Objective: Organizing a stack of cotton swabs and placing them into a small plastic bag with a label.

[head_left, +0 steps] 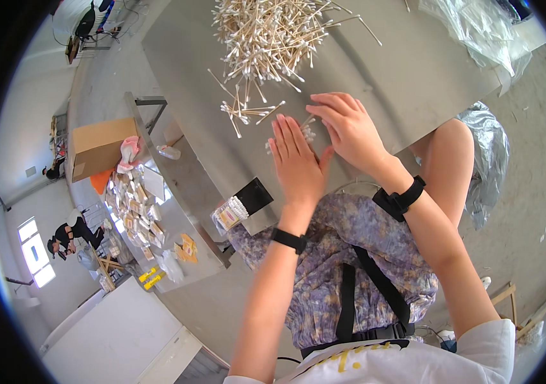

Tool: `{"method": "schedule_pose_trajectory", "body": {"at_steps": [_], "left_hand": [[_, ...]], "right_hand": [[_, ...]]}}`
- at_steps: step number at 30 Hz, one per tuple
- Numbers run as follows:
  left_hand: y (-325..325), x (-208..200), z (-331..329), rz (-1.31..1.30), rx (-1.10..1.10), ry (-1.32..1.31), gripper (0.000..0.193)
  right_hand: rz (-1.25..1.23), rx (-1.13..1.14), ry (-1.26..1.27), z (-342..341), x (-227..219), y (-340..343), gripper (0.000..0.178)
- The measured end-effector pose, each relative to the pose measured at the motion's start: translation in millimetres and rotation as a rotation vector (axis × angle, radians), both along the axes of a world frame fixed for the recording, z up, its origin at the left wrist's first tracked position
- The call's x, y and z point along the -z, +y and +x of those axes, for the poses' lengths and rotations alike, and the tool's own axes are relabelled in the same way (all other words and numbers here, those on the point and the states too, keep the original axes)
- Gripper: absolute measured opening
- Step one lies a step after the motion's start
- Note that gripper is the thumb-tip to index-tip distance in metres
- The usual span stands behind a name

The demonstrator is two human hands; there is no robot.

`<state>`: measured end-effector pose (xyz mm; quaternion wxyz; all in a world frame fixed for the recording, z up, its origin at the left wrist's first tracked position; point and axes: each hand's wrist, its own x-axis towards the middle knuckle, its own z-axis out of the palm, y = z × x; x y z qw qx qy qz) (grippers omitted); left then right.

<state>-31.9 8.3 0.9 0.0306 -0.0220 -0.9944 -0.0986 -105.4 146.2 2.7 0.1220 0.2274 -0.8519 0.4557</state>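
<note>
My left hand (298,168) lies flat with its fingers stretched over a small bundle of cotton swabs (308,133) on the grey table (401,70). White swab tips show on both sides of it; the middle of the bundle is hidden under the fingers. Beside it, my right hand (351,130) has bent fingers closed at the bundle's right end. A few loose swabs (242,114) lie just beyond the left fingertips. Farther off is a big heap of wooden-stick cotton swabs (266,38).
At the table's near left corner are a black block (253,195) and a pack of swabs (229,212). Clear plastic bags (477,32) lie far right. A second table at left holds many small packs (135,208) and a cardboard box (103,147). A person (71,235) is beyond it.
</note>
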Motion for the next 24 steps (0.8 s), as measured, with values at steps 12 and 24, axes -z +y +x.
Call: {"method": "schedule_pose_trajectory", "body": {"at_steps": [12,24], "left_hand": [[11,1,21,0.100,-0.034,0.022,0.102],[-20,-14,27,0.491,-0.067,0.062,0.098]], "right_hand": [[0.268,-0.147,0.057,-10,-4,24,0.015],[0.259,-0.238,0.023,-2,4,11,0.015]]}}
